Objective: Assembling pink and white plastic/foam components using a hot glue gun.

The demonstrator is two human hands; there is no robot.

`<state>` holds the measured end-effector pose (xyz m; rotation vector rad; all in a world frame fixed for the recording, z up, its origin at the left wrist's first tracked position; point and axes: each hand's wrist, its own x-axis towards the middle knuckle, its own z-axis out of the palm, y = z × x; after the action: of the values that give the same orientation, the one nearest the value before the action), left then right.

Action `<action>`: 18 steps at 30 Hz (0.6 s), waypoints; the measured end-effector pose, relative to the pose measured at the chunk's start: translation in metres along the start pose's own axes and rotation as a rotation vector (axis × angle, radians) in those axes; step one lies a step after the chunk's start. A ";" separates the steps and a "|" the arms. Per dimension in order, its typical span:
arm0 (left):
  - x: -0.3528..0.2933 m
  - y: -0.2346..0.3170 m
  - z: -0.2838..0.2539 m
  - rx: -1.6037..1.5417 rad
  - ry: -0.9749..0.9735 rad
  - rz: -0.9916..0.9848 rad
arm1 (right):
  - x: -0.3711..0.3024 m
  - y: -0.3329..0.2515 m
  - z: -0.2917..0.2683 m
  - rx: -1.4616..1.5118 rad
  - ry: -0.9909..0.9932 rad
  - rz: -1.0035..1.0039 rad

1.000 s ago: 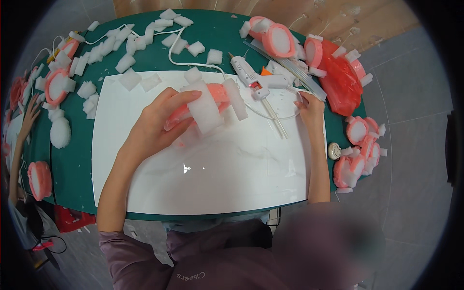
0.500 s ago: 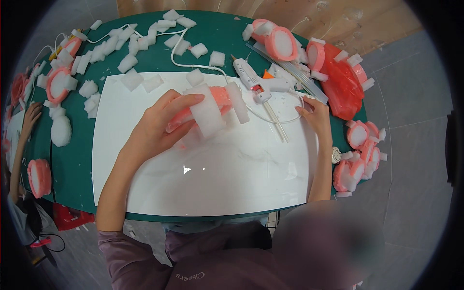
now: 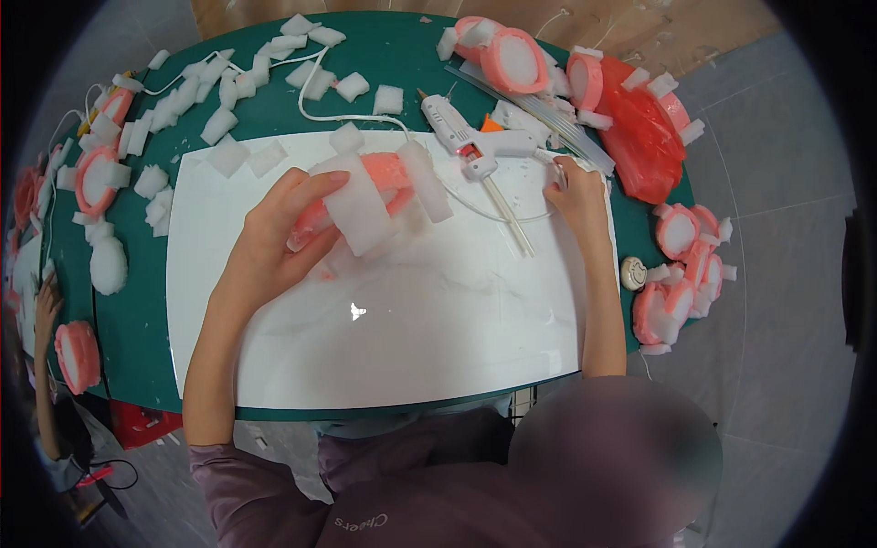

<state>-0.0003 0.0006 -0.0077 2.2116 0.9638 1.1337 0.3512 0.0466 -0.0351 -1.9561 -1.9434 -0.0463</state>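
My left hand (image 3: 274, 228) grips a pink ring-shaped foam piece (image 3: 385, 170) above the white board. White foam blocks (image 3: 356, 215) are attached around the ring; the thumb and fingers press against one of them. To the right lies a white hot glue gun (image 3: 461, 137) with an orange part, its nozzle toward the far left and a clear glue stick (image 3: 507, 215) sticking out of it. At the end of its handle my right hand (image 3: 577, 194) has its fingers closed around the cord (image 3: 546, 157). Part of the cord is hidden by the fingers.
A glossy white board (image 3: 411, 356) covers the near part of the green table (image 3: 137, 338). Loose white foam blocks (image 3: 219, 123) and a white cable lie at the far left. Pink foam pieces (image 3: 678, 230) and a red plastic bag (image 3: 639, 146) line the right. Another person's hand (image 3: 46, 310) is at the far left.
The view has shifted slightly, so the table things sit a little further left. My right hand's fingers have closed in at the glue gun's cord. My left hand keeps its hold on the foam piece.
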 end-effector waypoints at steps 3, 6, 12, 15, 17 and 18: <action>0.000 0.003 0.000 0.005 -0.003 -0.018 | 0.000 -0.002 -0.004 0.005 -0.051 -0.006; 0.002 0.004 0.001 0.020 0.005 -0.009 | 0.002 -0.003 -0.004 0.029 -0.060 0.052; 0.000 0.006 -0.003 0.021 0.002 -0.056 | 0.001 0.005 -0.005 -0.013 -0.070 -0.033; 0.000 0.006 -0.002 0.020 -0.033 -0.102 | -0.001 0.030 -0.013 0.326 -0.117 -0.069; 0.001 0.007 -0.002 0.048 -0.028 -0.081 | -0.002 0.031 -0.012 0.349 -0.076 -0.071; 0.000 0.006 -0.002 0.049 -0.028 -0.081 | -0.003 0.029 -0.012 0.372 -0.033 -0.067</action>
<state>0.0005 -0.0031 -0.0022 2.1991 1.0704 1.0509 0.3824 0.0411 -0.0315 -1.6579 -1.8770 0.3102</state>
